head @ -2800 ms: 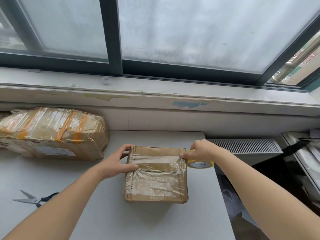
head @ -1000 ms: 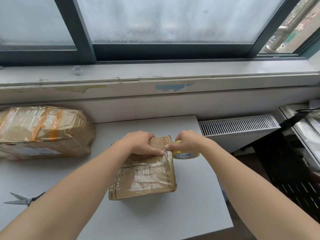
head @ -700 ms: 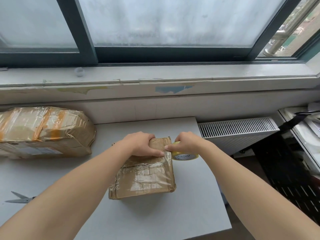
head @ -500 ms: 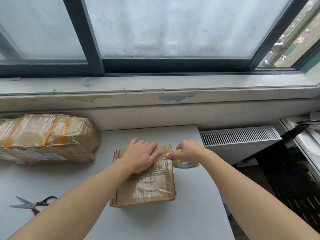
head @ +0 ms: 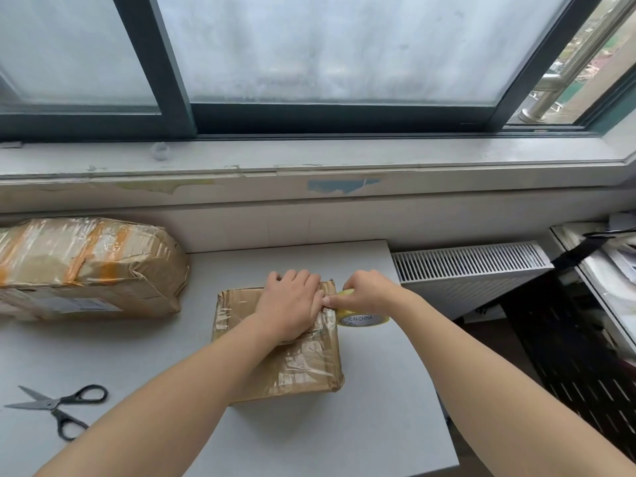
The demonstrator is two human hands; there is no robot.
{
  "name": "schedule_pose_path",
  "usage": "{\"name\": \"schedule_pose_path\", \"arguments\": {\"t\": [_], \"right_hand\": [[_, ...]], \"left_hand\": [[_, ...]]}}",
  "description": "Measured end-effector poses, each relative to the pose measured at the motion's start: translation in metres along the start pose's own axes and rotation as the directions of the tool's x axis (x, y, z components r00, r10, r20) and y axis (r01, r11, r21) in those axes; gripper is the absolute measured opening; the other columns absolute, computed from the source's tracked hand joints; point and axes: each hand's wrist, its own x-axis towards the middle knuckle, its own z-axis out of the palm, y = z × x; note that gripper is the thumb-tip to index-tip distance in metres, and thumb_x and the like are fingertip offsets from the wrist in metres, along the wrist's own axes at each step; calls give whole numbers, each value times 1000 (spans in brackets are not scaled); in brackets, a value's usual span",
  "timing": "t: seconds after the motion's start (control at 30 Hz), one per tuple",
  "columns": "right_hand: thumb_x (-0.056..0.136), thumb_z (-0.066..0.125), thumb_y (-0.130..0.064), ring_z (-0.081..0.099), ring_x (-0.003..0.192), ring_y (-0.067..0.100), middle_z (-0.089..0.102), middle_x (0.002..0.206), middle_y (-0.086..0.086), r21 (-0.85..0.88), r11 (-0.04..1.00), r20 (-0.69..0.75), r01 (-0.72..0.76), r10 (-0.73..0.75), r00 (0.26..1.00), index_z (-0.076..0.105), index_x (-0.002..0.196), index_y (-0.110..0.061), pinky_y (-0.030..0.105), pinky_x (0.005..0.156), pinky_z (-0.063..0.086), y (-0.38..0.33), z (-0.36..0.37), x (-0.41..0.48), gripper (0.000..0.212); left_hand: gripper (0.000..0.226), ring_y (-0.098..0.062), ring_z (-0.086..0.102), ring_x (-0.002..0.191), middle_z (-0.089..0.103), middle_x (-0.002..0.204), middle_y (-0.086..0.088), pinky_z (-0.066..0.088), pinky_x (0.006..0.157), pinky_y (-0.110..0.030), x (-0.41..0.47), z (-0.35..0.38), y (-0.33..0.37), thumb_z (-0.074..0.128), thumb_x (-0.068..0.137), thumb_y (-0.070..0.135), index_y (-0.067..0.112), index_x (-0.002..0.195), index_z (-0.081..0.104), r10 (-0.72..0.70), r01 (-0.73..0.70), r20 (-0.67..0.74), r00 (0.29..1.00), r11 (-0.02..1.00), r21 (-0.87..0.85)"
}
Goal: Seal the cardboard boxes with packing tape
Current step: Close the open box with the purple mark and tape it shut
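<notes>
**Tape strip being laid across the far end of the small box**

The small box [head: 309,370] sits on the grey desk [head: 378,425], and every place below is given from it. Its near half is bare of hands and already carries wrinkled clear tape. A pair of scissors [head: 56,404] lies well to its left, untouched.

Over the far half of the small box the left hand [head: 292,301] lies palm down with its fingers straight and together. Its grip is open: it holds nothing and only presses on the top of the box, where the tape appears to run. Just off the box's far right corner the right hand [head: 364,290] has its grip closed round the tape roll [head: 361,319]. The fingers curl over the yellow roll, and the fingertips meet those of the left hand at the box's right edge.

The step in hand looks like smoothing down 1 strip while the roll hangs off the right side. I judge the next move calls for carrying the roll down the right wall of the box. The tape then has to be parted, so 1 hand must come free to reach the scissors.

Farther off to the left, a large box [head: 86,266], heavily taped, rests apart from the small box.
</notes>
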Motion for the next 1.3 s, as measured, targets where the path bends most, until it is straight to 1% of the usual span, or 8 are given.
{"name": "schedule_pose_path", "arguments": {"t": [0.13,0.33,0.63,0.73,0.9,0.97,1.1,1.3], "right_hand": [[81,61,-81,49,59,14,53,58,-5,6,1000,-2,12,-12,1000,59,65,-19,32,54,32,-2,-3,-2,64],[87,62,-67,35,53,17,38,54,0,-7,994,-84,111,-112,990,48,58,-16,33,55,27,-34,-38,-10,60],[91,58,-60,42,51,21,42,49,0,-315,914,-167,256,-319,933,51,54,-13,29,49,33,-171,-90,-38,61],[87,63,-63,42,52,20,44,51,0,-299,904,-140,305,-357,923,55,56,-12,29,48,33,-198,-85,-38,60],[81,67,-65,52,58,14,59,63,-1,-248,891,-26,380,-398,917,69,71,-18,31,52,42,-226,-76,-43,48],[81,66,-59,45,55,17,50,58,-1,-296,871,-73,392,-430,900,64,67,-13,33,51,38,-245,-73,-43,48],[80,66,-49,39,53,19,41,53,-2,-450,797,-124,403,-503,855,50,55,-17,29,48,32,-277,-64,-41,44],[82,67,-51,46,57,21,45,56,-2,-509,765,-78,395,-498,864,48,59,-16,28,50,32,-290,-38,-27,46]], "left_hand": [[60,-20,47,131,54,142,3,23,117,-51,-2,-8,-14,21,101,58,25,148,40,128,-114,94,987,983,-141],[83,-11,38,139,48,145,12,6,124,-54,-19,-32,-32,27,82,83,32,146,42,97,-72,37,995,897,-435],[68,0,27,115,40,127,17,17,122,-60,-34,-73,-51,68,75,62,39,134,45,-83,32,-30,996,663,-748],[51,-18,49,122,52,117,15,33,114,-65,-49,-63,-71,70,73,54,48,117,45,-127,59,-9,992,518,-853],[66,-16,55,118,47,125,9,52,97,-38,-80,-56,-105,83,77,35,63,118,40,-194,23,-57,979,387,-922],[64,-8,56,113,50,124,8,50,91,-22,-84,-57,-110,83,80,28,57,121,43,-238,30,-58,969,352,-936],[60,-19,65,106,66,112,4,53,87,-36,-82,-53,-124,78,72,42,36,126,54,-341,87,-22,940,299,-950],[53,0,69,98,75,100,16,55,89,-33,-92,-29,-123,85,75,36,28,124,64,-366,176,95,926,197,-964]]}}
